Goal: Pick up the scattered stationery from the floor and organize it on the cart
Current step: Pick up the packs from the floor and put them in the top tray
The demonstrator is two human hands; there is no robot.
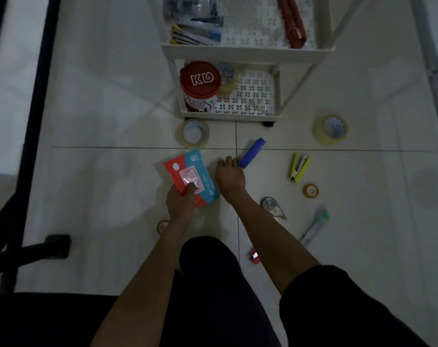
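The red-and-blue packet (191, 175) is pinched at one end by the left hand (180, 204); whether the blue tool (252, 152) on the floor (112, 184) is gripped by the right hand (230, 175) cannot be told. So slightly held, the packet could be dropped.

You wear black: a loose short sleeve (338, 304) ends above your right elbow, and plain dark trousers (208, 284) cover your leg. Both forearms run bare down to the left hand (180, 204) and right hand (230, 176).
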